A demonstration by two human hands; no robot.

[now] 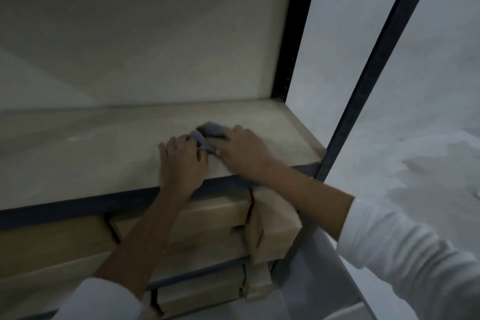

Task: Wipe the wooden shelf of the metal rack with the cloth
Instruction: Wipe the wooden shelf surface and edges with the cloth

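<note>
The wooden shelf [85, 153] of the dark metal rack [374, 91] runs across the middle of the view, pale and dusty. A small grey-blue cloth [210, 132] lies bunched on the shelf near its right end. My right hand [244, 150] rests on the cloth's right part with fingers closed over it. My left hand [181, 161] lies just left of it, fingertips gripping the cloth's left end. The image is blurred, so the folds of the cloth are unclear.
Brown cardboard boxes [223, 226] are stacked on the lower shelves under my forearms. A black front upright [345, 122] and a rear upright [288, 60] frame the shelf's right end. A pale board [155, 34] backs the shelf; a light floor [415, 138] lies to the right.
</note>
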